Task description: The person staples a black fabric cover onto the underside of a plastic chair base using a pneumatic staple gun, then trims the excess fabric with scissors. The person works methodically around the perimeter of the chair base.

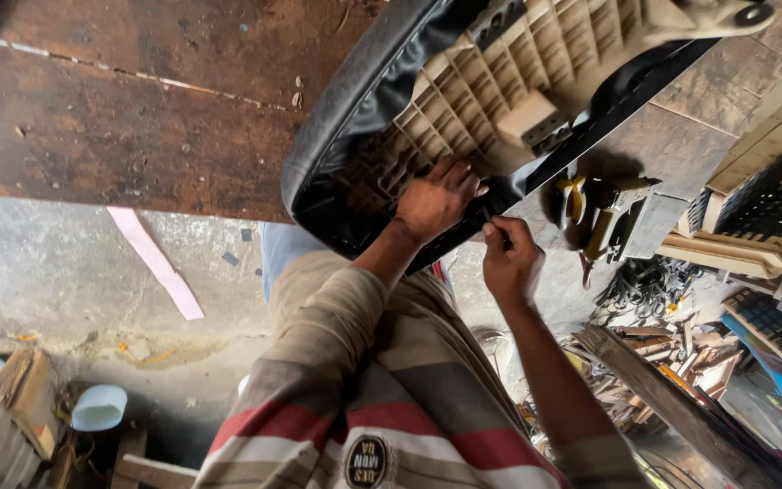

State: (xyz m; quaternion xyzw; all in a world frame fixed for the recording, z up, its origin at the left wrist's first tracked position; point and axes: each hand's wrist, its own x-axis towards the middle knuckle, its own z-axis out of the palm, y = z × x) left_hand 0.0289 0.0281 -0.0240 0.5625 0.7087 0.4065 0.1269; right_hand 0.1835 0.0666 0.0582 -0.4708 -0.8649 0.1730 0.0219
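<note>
A big seat (500, 91) lies upside down on a brown wooden table (119, 118). Its underside is a tan plastic grid, and black cover (355, 109) wraps its edge. The left hand (436, 197) presses flat on the grid near the edge. The right hand (509, 258) pinches the black cover just beside it. A yellow and black tool (599, 213) lies near the hands. A pink strip (156, 263) lies on the floor.
</note>
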